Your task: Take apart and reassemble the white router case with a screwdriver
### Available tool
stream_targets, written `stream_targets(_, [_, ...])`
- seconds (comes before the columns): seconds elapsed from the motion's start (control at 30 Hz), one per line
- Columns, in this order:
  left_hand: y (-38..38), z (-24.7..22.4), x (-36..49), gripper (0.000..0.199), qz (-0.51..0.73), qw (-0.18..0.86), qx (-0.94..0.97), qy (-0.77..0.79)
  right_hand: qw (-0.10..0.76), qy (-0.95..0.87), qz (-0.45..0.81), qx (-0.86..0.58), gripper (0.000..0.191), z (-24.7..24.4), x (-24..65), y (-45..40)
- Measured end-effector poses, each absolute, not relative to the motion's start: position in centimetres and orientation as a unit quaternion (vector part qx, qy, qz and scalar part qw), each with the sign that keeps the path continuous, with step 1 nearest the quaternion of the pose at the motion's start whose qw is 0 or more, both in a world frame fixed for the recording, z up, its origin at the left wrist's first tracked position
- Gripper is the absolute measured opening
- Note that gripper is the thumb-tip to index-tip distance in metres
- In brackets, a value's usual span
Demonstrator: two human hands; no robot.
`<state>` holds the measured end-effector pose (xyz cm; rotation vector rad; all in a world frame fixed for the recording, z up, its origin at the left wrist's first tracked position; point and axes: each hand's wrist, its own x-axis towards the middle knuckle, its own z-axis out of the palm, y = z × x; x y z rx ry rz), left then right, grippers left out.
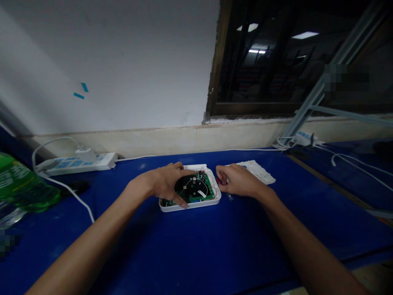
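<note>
Gripping the near and far edges of a shallow white plastic housing with rounded corners [190, 207], the person's left hand [167, 180] spans its left part, thumb on the near rim and fingers over the far side. At the left edge of the frame lies a green-tinted clear plastic bottle with a green label [18, 180]. Just right of it, a long white power strip with blue socket areas [76, 163] sits near the wall, a white plug and cable in it. The housing lies open side up on the glossy blue tabletop [184, 254], around the middle of the frame, slightly below center; inside it are a green circuit board [210, 180], black parts and thin wires. Just beside its right edge, the right hand [238, 179] is closed, fingertips pinched around a small red and dark item [218, 180] too hidden to make out fully. Partly behind that hand, toward the right, lies a crumpled white sheet [259, 171]. At the right of the frame, a second white power strip [303, 138] sits beside a slanted grey metal post [319, 88], with white cables around it.
</note>
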<state>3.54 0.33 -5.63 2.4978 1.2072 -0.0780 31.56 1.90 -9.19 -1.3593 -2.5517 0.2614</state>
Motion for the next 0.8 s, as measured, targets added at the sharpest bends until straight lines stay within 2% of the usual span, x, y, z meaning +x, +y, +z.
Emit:
stream_targets(0.17, [0.2,-5.6,3.6,0.100,-0.025,0.184,0.885,0.426,0.227,-0.821,0.265,-0.451,0.016,-8.9,32.2,2.7])
stream_targets(0.27, [-0.1,-5.7,4.0,0.108,-0.034,0.178,0.880,0.438,0.305,-0.772,0.350,-0.435,0.020,-8.1,32.5,2.9])
stream_targets(0.37, [-0.1,-6.1,4.3,0.114,-0.036,0.167,0.877,0.449,0.331,-0.730,0.425,-0.421,0.029,-7.3,32.6,2.6])
stream_targets(0.47, [0.0,-6.5,4.4,0.114,-0.031,0.170,0.880,0.442,0.321,-0.681,0.510,-0.416,0.039,-6.7,32.6,2.1])
stream_targets(0.53, [0.0,-6.5,4.4,0.114,-0.034,0.174,0.879,0.443,0.299,-0.678,0.525,-0.419,0.038,-6.5,32.8,1.8])
stream_targets(0.8, [0.1,-5.9,4.1,0.115,-0.042,0.197,0.873,0.445,0.130,-0.836,0.367,-0.387,0.024,-4.1,33.8,2.5])
